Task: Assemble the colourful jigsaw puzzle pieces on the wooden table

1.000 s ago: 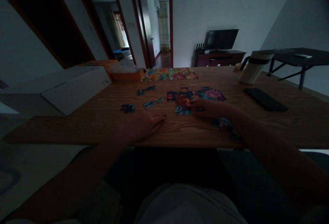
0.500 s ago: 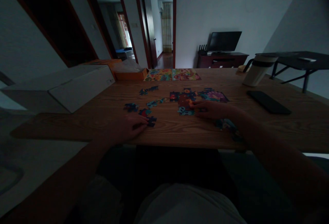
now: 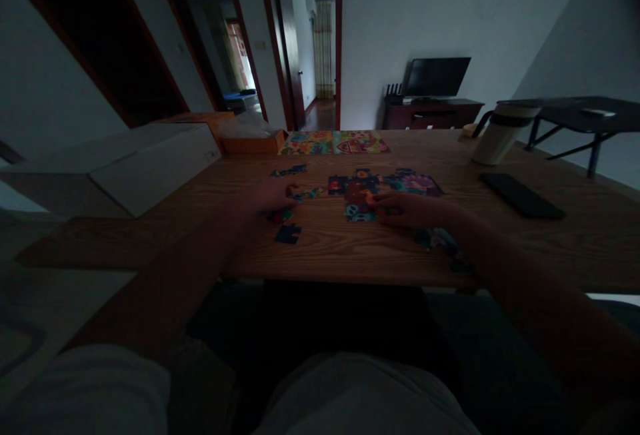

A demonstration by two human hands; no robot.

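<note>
My right hand (image 3: 405, 212) lies at the lower edge of a partly assembled jigsaw puzzle (image 3: 380, 188), its thumb and fingertips pinching an orange-red jigsaw piece (image 3: 373, 199). My left hand (image 3: 270, 196) rests further left, its fingers over a loose group of teal and red jigsaw pieces (image 3: 295, 203). Just below that hand, a dark blue jigsaw piece (image 3: 288, 234) lies alone on the wooden table (image 3: 320, 248). Another small cluster of pieces (image 3: 289, 170) sits further back. More pieces (image 3: 435, 238) lie partly under my right forearm.
Two colourful picture cards (image 3: 334, 143) lie at the table's far edge, by an orange box (image 3: 247, 144) and a large white box (image 3: 155, 168). A cream tumbler (image 3: 500, 135) and a black phone (image 3: 521, 195) stand at right.
My left hand has moved away from the dark blue piece, up the table to the pieces further back. The dark blue piece stays near the front. My right hand has barely moved.
</note>
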